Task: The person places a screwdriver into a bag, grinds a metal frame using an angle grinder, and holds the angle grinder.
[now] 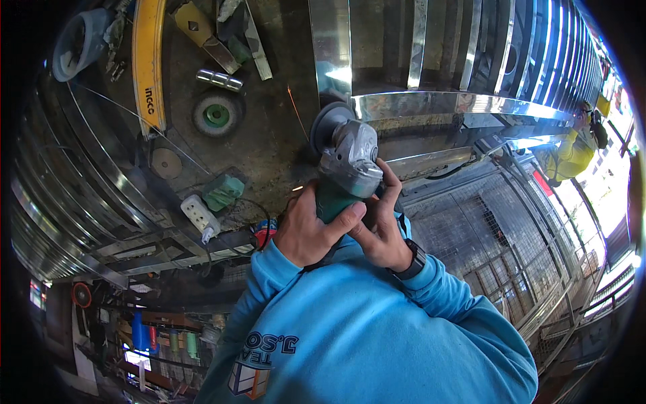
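Observation:
Both my hands are wrapped around an angle grinder with a grey metal head and a green body. My left hand grips the body from the left, thumb across the top. From the other side my right hand closes on it, with one finger up along the head. The grinder's round disc is at the corner of a shiny steel frame; whether it touches the metal is hard to make out. Thin orange spark streaks show left of the disc and beside my left hand.
Left on the dark work surface lie a yellow spirit level, a grinding wheel with green centre, a metal cylinder, a thin disc and a white power strip with a cord. A person in yellow is at far right.

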Demonstrator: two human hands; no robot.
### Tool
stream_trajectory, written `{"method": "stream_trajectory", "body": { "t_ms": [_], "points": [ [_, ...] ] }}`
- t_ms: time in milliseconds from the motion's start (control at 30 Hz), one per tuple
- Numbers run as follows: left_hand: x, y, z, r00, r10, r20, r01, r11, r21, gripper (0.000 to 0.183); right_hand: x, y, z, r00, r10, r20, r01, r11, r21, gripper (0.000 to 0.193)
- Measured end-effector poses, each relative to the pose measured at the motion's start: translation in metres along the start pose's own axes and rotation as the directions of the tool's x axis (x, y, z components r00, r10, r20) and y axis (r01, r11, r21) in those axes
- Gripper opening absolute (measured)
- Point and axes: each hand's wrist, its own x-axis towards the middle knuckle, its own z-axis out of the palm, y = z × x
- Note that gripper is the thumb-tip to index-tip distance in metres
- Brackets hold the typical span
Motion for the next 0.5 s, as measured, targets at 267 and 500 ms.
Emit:
{"method": "stream_trajectory", "body": {
  "t_ms": [267, 500],
  "points": [
    [0.003, 0.003, -0.001, 0.997, -0.055, 0.047, 0.056, 0.998, -0.007, 0.083, 0.001, 0.001, -0.002, 0.999, -0.032, 0.001, 0.032, 0.998, -0.05, 0.099],
    [0.014, 0.02, -0.003, 0.999, 0.047, -0.008, -0.048, 0.997, -0.055, 0.086, 0.02, -0.005, -0.009, 0.999, -0.045, 0.015, 0.045, 0.998, 0.032, 0.1]
  ]
}}
